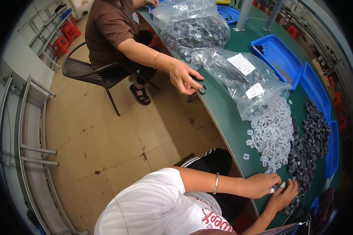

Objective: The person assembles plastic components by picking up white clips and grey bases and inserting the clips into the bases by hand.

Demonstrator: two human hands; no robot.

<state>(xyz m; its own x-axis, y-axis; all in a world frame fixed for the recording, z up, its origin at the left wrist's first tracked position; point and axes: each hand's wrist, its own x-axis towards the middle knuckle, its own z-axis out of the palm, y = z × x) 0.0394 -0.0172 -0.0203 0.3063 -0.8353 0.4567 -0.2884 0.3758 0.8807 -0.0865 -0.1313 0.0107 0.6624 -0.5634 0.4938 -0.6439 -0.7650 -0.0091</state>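
Note:
My left hand (260, 185), with a silver bangle on the wrist, rests curled on the green table (227, 117) at the near end of a pile of dark round parts (308, 145). My right hand (283, 197) meets it from below. White finger cots cover the fingertips of both. The fingertips pinch together on a small part at the pile's edge, too small to make out. A heap of small white parts (274, 133) lies just beyond the hands, beside the dark pile.
A co-worker in a brown shirt sits on a dark chair (86, 72); their hand (183, 77) reaches over a dark round part (202, 89) at the table edge. Clear bags of parts (239, 78) and blue trays (278, 55) stand farther along. Red stools (64, 37) and metal racks (23, 129) stand left.

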